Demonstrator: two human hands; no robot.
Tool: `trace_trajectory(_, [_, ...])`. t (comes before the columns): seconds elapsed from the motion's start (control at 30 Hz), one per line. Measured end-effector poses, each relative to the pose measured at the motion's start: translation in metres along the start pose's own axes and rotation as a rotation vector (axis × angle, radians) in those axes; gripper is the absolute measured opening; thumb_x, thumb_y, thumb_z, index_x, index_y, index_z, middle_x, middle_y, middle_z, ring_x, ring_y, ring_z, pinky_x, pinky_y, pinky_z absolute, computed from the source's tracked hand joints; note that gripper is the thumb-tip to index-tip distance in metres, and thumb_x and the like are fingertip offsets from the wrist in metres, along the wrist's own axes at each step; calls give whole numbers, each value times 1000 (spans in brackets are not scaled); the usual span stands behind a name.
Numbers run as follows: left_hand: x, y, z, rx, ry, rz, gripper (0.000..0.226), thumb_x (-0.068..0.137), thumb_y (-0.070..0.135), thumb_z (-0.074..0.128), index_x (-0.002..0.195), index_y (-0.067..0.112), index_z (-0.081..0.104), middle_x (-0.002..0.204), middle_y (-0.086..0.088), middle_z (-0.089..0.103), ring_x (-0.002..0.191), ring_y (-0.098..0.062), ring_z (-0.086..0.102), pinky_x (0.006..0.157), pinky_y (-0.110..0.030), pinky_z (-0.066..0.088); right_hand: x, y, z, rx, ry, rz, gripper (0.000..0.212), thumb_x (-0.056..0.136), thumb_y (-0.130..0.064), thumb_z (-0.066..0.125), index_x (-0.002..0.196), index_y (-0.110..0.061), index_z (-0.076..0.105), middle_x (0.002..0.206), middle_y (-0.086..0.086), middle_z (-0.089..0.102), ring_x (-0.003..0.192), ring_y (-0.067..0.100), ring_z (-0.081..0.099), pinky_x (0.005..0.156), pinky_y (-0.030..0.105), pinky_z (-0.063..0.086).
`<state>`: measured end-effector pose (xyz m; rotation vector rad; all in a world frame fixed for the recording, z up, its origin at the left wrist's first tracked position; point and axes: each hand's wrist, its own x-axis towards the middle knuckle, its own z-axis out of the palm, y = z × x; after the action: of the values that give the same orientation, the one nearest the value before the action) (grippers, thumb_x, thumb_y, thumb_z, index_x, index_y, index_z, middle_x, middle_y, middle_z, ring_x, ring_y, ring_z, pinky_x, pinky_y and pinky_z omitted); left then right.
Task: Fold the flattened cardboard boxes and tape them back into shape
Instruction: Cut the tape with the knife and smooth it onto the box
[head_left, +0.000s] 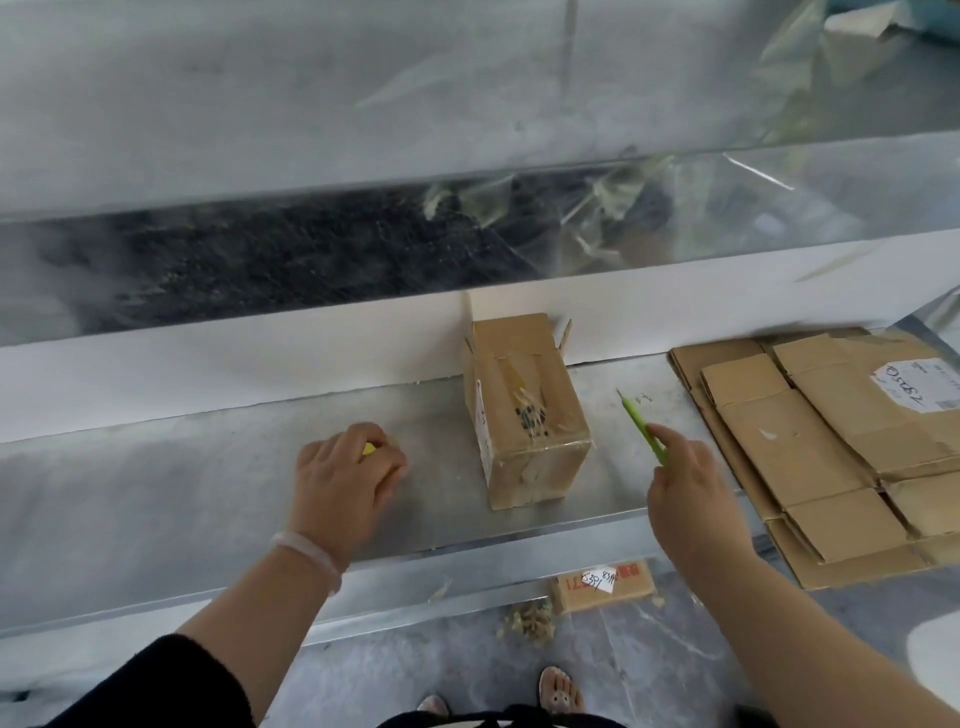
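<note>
Our left grip (345, 478) curled round a yellow item (369, 449) | our right grip (685, 478) pinched a green cutter (642, 427), tip away from us, probably for tape | beyond, the taped cardboard box (524, 410) stood between them; flattened boxes (831, 441) lay right

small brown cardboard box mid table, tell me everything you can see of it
The small brown cardboard box is folded into an oblong shape and lies lengthwise on the grey metal table, its far end by the white ledge. The near end is closed; flaps at the far end stand open. Wrinkled clear tape runs along its top over dark print, and a white label sits on its left side. Neither the left hand nor the right hand touches it.
</note>
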<state>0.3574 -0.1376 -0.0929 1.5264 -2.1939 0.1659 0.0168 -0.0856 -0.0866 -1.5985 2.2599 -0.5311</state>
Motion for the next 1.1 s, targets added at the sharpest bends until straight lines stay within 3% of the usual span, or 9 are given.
trace_trajectory(0.17, [-34, -2, 17, 40, -3, 26, 25, 82, 35, 51, 79, 26, 74, 96, 1, 65, 80, -24, 60, 77, -35, 34, 22, 23, 14, -265, -160, -90, 51, 94, -15, 47, 142, -29, 40, 109, -3, 47, 94, 14, 43, 86, 31, 44])
trace_trajectory(0.23, [-43, -2, 19, 78, -34, 32, 25, 80, 33, 50, 83, 29, 74, 98, 2, 65, 78, -23, 62, 80, -35, 34, 22, 23, 16, -319, -137, -129, 51, 97, -24, 45, 146, -32, 36, 128, 1, 49, 110, 20, 45, 97, 36, 43])
trace_trajectory(0.3, [-47, 0, 18, 118, -83, 1, 27, 80, 35, 48, 88, 32, 73, 102, 5, 64, 79, -21, 63, 86, -38, 36, 16, 19, 13, -156, -86, -134, 51, 99, -28, 44, 149, -31, 33, 143, -1, 42, 129, 20, 38, 109, 37, 34])
trace_trajectory(0.5, [-42, 15, 1, 140, -86, -54, 42, 84, 39, 44, 110, 22, 72, 112, 5, 69, 98, -23, 66, 97, -43, 35, -9, -24, -4, 612, -116, -119, 45, 103, -33, 38, 148, -38, 35, 150, -16, 38, 138, -2, 32, 115, 27, 24])
trace_trajectory(0.63, [-20, 57, -17, -270, -29, -247, 58, 94, 40, 37, 142, 9, 44, 142, -6, 48, 129, -22, 45, 110, -35, 33, -18, -53, -11, 976, -239, -78, 41, 99, -38, 35, 139, -48, 31, 152, -22, 35, 139, -10, 29, 114, 16, 26])
trace_trajectory(0.73, [2, 116, -19, -744, -67, -355, 67, 96, 57, 25, 152, 24, 10, 157, 10, 17, 144, -3, 16, 115, -17, 13, -21, -66, -7, 1008, -367, -74, 45, 105, -28, 32, 148, -40, 23, 147, -31, 32, 130, -24, 27, 100, -1, 27])
trace_trajectory(0.83, [18, 158, -10, -953, -67, -525, 66, 92, 59, 25, 145, 34, -5, 156, 18, -1, 142, 9, -3, 120, -23, 6, -24, -76, 1, 973, -434, -96, 54, 103, -35, 31, 153, -36, 10, 157, -24, 19, 143, -9, 17, 118, 18, 18])
trace_trajectory(0.97, [25, 166, -5, -1124, 44, -723, 76, 89, 57, 44, 148, 35, 2, 152, 22, 14, 140, 8, 16, 119, -34, 19, -21, -85, 4, 1026, -353, -106, 47, 93, -49, 44, 135, -58, 27, 148, -28, 39, 130, -15, 37, 99, 1, 33])
trace_trajectory(1.1, [25, 166, -1, -1069, 85, -767, 73, 89, 43, 53, 151, 32, 15, 150, 15, 34, 133, 1, 38, 112, -34, 36, -18, -95, 13, 1036, -232, -97, 35, 98, -34, 55, 131, -48, 51, 117, -20, 67, 107, -2, 63, 88, 15, 52])
